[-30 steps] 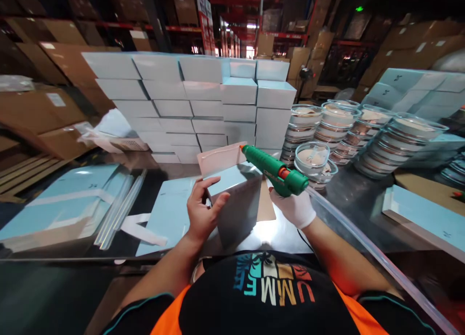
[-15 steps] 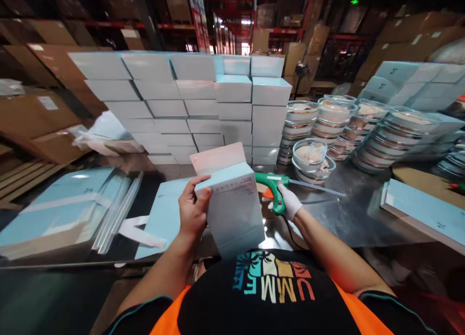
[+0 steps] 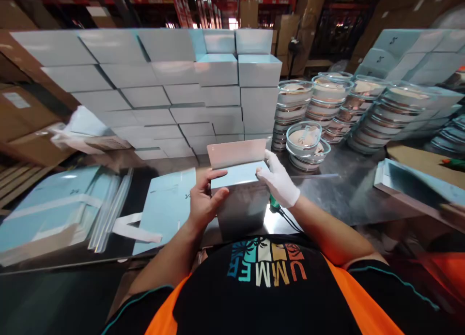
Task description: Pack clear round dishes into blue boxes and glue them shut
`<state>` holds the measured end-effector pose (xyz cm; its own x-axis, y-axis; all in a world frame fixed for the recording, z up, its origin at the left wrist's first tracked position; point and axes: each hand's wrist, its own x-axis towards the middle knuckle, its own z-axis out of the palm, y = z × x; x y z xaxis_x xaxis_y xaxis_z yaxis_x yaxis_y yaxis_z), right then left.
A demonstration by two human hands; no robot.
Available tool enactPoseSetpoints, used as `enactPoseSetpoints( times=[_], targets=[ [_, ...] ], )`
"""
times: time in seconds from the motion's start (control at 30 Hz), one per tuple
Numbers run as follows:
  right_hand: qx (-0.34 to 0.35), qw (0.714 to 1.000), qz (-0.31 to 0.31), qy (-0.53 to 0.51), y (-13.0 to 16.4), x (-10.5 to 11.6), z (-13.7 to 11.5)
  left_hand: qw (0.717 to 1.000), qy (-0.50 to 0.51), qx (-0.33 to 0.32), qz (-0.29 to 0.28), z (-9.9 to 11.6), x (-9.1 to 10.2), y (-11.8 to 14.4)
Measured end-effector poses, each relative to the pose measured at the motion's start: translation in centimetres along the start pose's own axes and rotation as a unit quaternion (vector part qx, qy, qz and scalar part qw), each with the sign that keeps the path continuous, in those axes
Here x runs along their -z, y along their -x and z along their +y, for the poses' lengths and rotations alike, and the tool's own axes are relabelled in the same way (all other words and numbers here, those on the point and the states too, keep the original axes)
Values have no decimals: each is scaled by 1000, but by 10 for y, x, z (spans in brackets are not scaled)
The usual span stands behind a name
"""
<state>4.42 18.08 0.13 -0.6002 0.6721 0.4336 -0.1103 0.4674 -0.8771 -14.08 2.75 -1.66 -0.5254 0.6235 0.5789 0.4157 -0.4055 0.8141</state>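
The wall of pale blue boxes (image 3: 160, 88) fills the table's far edge. At the near edge I hold a pale blue box (image 3: 241, 199) upright, long axis vertical, open flap (image 3: 237, 153) pointing away. A second ago I held the glue gun; now it lies behind the box, so gluing looks done. My left hand (image 3: 203, 204) grips the box's side; my gloved right hand (image 3: 279, 182) presses its top corner.

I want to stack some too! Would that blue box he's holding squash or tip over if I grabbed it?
Probably light: the blue box looks like thin card. It may dent if squeezed, since its flap stands open. Its flat sides should sit steady, like the stacked boxes behind.
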Motion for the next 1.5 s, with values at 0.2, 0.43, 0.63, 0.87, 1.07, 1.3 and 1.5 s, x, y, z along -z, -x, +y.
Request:
enactPoseSetpoints(
  times=[0.2, 0.43, 0.63, 0.87, 1.07, 1.3, 1.5],
  targets=[
    [46, 997, -66, 17, 8, 14, 8, 995, -3, -98, 13, -25, -3, 0],
    [159, 974, -153, 52, 28, 27, 10, 967, 68, -220, -106, -27, 5, -11],
    [215, 957, -185, 62, 24, 27, -7, 957, 79, -247, -131, -18, 11, -10],
    [240, 935, -238, 103, 17, 36, -16, 957, 78, -253, -122, -21, 8, -7],
    [237, 937, -213, 142, 23, 27, -14, 950, -1, -245, -192, -6, 29, -20],
    [301, 915, -184, 196, 20, 12, -12, 870, -225, -240, -368, 44, 30, -50],
    [74, 860, 73, 500, -20, 102, 26, 980, -145, -139, -5, 37, 76, -74]
  ],
)
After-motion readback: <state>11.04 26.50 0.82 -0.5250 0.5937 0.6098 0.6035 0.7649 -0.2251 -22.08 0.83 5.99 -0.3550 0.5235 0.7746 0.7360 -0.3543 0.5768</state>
